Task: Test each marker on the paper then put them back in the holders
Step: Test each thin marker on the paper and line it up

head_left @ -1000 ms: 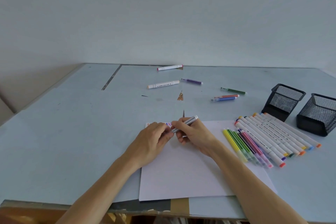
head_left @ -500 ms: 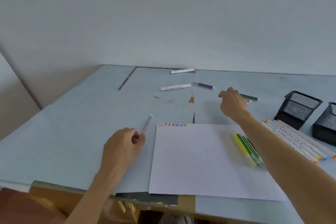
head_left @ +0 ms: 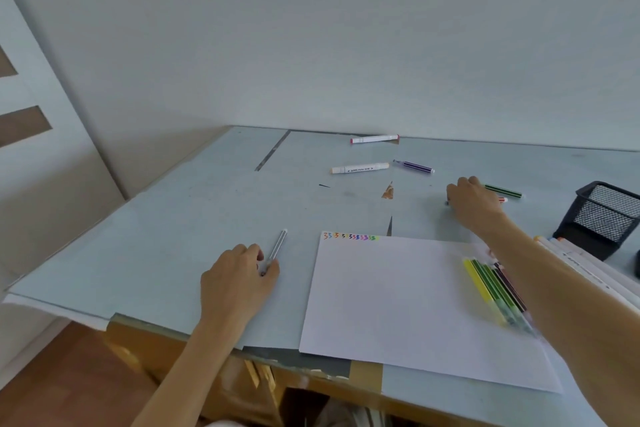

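My left hand (head_left: pixel 242 274) rests on the table left of the white paper (head_left: pixel 415 305), its fingertips pinching the near end of a thin grey marker (head_left: pixel 278 246) that lies on the tabletop. My right hand (head_left: pixel 474 199) reaches beyond the paper, with its fingers curled down over a thin red marker (head_left: pixel 503 200); only the red end sticks out. A row of small coloured test marks (head_left: pixel 349 237) runs along the paper's top left edge. One black mesh holder (head_left: pixel 602 215) stands at the right.
Thin coloured markers (head_left: pixel 495 291) lie in a row on the paper's right side, with thick white markers (head_left: pixel 588 270) beside them. Farther back lie a green marker (head_left: pixel 504 191), a purple marker (head_left: pixel 414 166) and two white markers (head_left: pixel 360 169) (head_left: pixel 374 139). The wall is behind.
One second ago both hands held the grey marker over the paper's top edge. My left hand has carried it left onto the table; my right hand has reached out to the far loose markers.
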